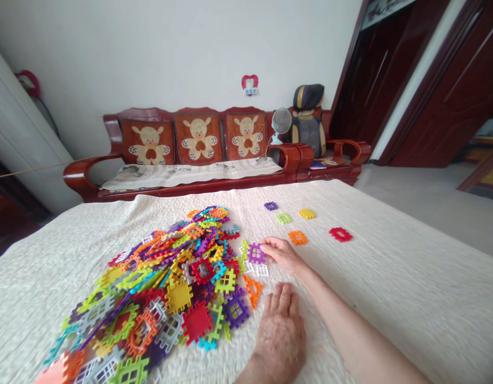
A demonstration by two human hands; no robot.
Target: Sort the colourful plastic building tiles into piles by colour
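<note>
A purple square building tile with a window grid [256,253] is at the right edge of the heap, its right edge between the thumb and fingers of my right hand [282,255]. Palm down on the cloth, my left hand [281,328] lies nearer to me with its fingers stretched out and nothing in it. An orange triangular piece [253,291] lies just left of its fingertips. Small white window inserts [262,270] lie below the purple tile, beside a lime green piece [244,256]. The big mixed heap of interlocking tiles [179,296] spreads to the left.
Apart from the heap lie single tiles: purple [271,206], green [284,218], yellow [307,213], orange [298,238] and red [341,234]. They rest on a cream quilted cloth [390,277]. Beyond it stand a wooden sofa [206,184] and a small fan [282,121].
</note>
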